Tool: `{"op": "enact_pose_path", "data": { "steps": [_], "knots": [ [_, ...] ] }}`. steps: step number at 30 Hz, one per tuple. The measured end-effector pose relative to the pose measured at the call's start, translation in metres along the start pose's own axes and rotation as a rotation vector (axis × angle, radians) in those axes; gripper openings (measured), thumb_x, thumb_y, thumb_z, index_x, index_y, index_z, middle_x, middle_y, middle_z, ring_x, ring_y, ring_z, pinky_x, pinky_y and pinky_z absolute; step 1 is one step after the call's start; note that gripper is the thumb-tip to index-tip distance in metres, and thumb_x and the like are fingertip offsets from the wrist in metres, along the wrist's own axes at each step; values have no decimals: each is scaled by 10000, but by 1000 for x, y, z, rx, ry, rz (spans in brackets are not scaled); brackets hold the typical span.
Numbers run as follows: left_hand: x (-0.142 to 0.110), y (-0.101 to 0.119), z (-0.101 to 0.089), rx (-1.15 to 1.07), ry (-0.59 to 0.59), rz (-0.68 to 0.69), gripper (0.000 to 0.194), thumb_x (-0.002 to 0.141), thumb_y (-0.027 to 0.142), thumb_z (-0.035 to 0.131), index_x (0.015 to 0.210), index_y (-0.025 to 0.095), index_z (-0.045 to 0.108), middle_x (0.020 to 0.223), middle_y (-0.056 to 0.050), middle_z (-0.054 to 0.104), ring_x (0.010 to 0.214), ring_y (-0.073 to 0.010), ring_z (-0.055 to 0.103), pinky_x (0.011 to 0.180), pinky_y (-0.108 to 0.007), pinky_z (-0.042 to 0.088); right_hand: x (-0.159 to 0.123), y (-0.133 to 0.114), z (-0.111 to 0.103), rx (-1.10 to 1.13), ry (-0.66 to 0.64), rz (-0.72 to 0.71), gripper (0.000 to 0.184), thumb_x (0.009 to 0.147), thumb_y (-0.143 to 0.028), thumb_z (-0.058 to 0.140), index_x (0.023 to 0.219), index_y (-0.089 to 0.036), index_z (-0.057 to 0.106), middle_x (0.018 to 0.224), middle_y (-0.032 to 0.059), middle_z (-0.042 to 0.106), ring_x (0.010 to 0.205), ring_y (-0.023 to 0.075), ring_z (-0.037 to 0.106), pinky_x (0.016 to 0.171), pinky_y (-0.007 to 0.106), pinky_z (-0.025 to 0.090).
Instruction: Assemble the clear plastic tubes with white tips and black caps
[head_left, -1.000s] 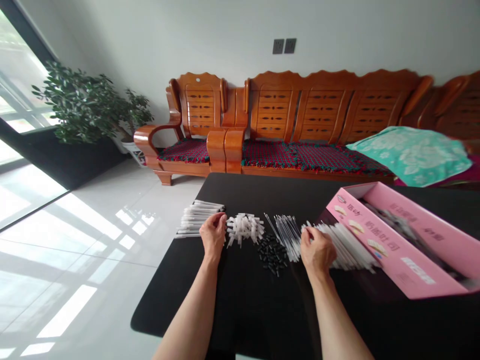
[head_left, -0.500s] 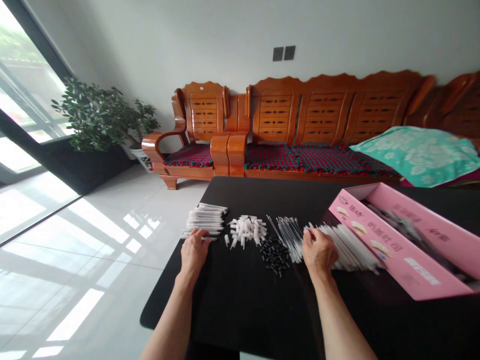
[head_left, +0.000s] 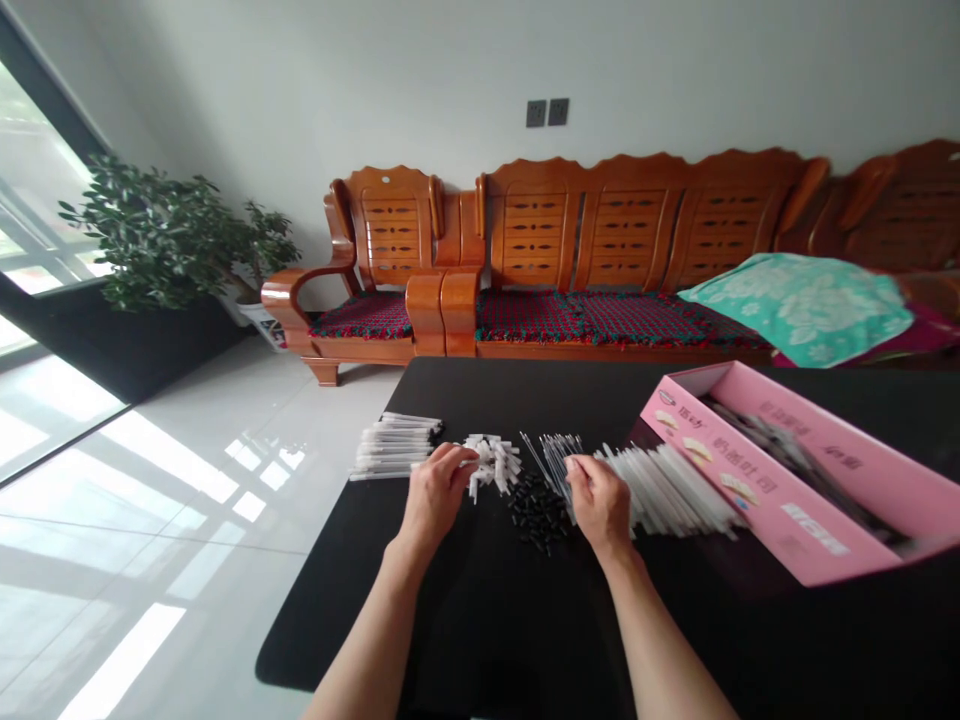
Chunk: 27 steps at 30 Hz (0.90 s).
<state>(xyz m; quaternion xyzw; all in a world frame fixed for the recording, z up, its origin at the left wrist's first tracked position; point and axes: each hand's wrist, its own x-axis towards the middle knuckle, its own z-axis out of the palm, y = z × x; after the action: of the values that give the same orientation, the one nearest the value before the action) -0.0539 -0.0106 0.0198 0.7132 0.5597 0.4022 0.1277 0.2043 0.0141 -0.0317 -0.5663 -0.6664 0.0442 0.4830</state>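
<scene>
My left hand (head_left: 437, 498) sits over the near edge of a pile of small white plastic pieces (head_left: 496, 462), its fingertips at the pile. To its left lies a row of white tubes with black ends (head_left: 394, 447). My right hand (head_left: 600, 505) is at a bundle of thin clear rods (head_left: 556, 460), with longer white tubes (head_left: 667, 490) to its right. A heap of small black pieces (head_left: 536, 512) lies between my hands. Whether either hand grips anything is hidden by the fingers.
The items lie on a black table (head_left: 465, 610). An open pink cardboard box (head_left: 780, 480) stands at its right. Behind are a carved wooden sofa (head_left: 622, 250) with a teal towel (head_left: 795, 305) and a potted plant (head_left: 176, 240). Tile floor lies left of the table.
My left hand has moved right from the row of tubes to the white pieces. My right hand has moved left from the white tubes to the clear rods.
</scene>
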Motion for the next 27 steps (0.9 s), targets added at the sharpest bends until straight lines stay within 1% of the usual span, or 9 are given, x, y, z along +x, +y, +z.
{"op": "enact_pose_path", "data": {
  "steps": [3, 6, 12, 14, 16, 19, 20, 22, 27],
  "knots": [
    [18, 16, 31, -64, -33, 104, 178, 947, 266, 548, 973, 240, 722, 983, -54, 701, 868, -184, 676, 791, -263, 490, -1, -11, 0, 91, -167, -5, 404, 1001, -402, 399, 813, -169, 671, 690, 69, 675, 623, 178, 595, 605, 260, 400],
    [26, 17, 57, -124, -68, 157, 199, 951, 245, 538, 995, 240, 732, 986, -67, 695, 909, -194, 674, 826, -280, 508, -1, -20, -1, 138, -266, 18, 391, 1015, -399, 378, 846, -180, 654, 661, 41, 653, 581, 161, 571, 563, 248, 363],
    [19, 10, 79, -237, -80, 176, 219, 951, 230, 526, 1029, 240, 731, 1036, -76, 699, 968, -204, 668, 870, -318, 525, 0, -26, 1, 188, -352, 20, 354, 999, -397, 433, 782, -195, 628, 625, 5, 599, 569, 146, 536, 568, 249, 347],
    [16, 12, 80, -271, -5, 104, 208, 935, 238, 552, 1054, 242, 722, 1096, -79, 692, 924, -195, 676, 841, -315, 536, -1, -25, 3, 273, -362, 76, 339, 986, -409, 460, 773, -199, 620, 566, -18, 551, 530, 141, 516, 549, 244, 356],
    [13, 14, 79, -320, 105, -33, 185, 918, 281, 584, 1042, 232, 711, 1073, -78, 698, 779, -170, 679, 722, -285, 547, -1, -23, 5, 377, -346, 153, 321, 974, -425, 480, 804, -197, 629, 532, -34, 523, 503, 138, 507, 530, 239, 372],
    [12, 15, 78, -430, 212, -258, 218, 901, 396, 607, 875, 196, 691, 724, -26, 682, 502, -127, 588, 498, -235, 470, -1, -20, 7, 480, -288, 231, 310, 953, -439, 510, 837, -185, 646, 530, -36, 528, 497, 136, 509, 518, 236, 390],
    [13, 15, 78, -488, 217, -315, 270, 895, 434, 608, 813, 186, 676, 617, -7, 640, 446, -120, 551, 454, -228, 439, 0, -19, 7, 500, -276, 245, 307, 947, -439, 518, 844, -182, 651, 532, -36, 532, 499, 135, 510, 518, 236, 394],
    [14, 13, 79, -654, 200, -400, 356, 870, 497, 621, 750, 164, 659, 553, 0, 607, 409, -115, 525, 412, -223, 412, 0, -19, 7, 527, -267, 261, 301, 938, -437, 531, 855, -177, 657, 532, -34, 539, 503, 134, 513, 520, 235, 400],
    [20, 10, 84, -1073, 116, -515, 481, 748, 552, 736, 917, 103, 699, 741, -59, 691, 575, -148, 649, 512, -247, 523, 0, -23, 6, 534, -323, 241, 309, 929, -446, 538, 848, -174, 659, 529, -34, 543, 488, 130, 504, 509, 237, 397]
  ]
}}
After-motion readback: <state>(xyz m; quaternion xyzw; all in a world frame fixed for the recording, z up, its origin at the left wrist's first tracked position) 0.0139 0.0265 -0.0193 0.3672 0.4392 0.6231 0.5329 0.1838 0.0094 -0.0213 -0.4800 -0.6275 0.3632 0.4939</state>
